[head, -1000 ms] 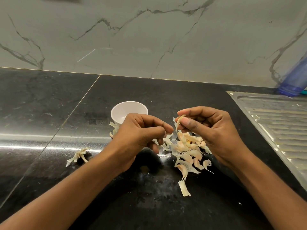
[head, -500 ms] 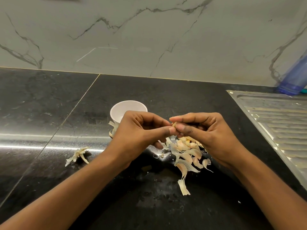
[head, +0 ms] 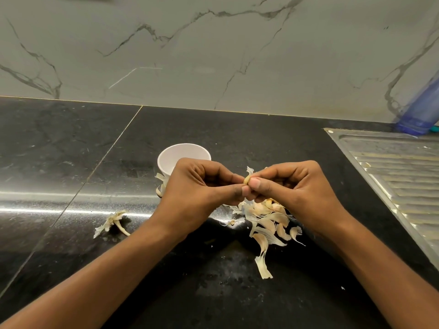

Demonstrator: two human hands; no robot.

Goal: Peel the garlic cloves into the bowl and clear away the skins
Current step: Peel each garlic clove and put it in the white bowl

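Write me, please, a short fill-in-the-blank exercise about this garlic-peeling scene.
1. The left hand and right hand together pinch one clove over the ____ counter.
2. The bowl behind the left hand is ____ in colour.
3. The skins are piled mostly below the ____ hand.

Missing words: black; white; right.

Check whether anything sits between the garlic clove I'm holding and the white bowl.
Only your own left hand: it lies between the clove, pinched with the right hand, and the bowl behind it. The bowl's mouth is uncovered.
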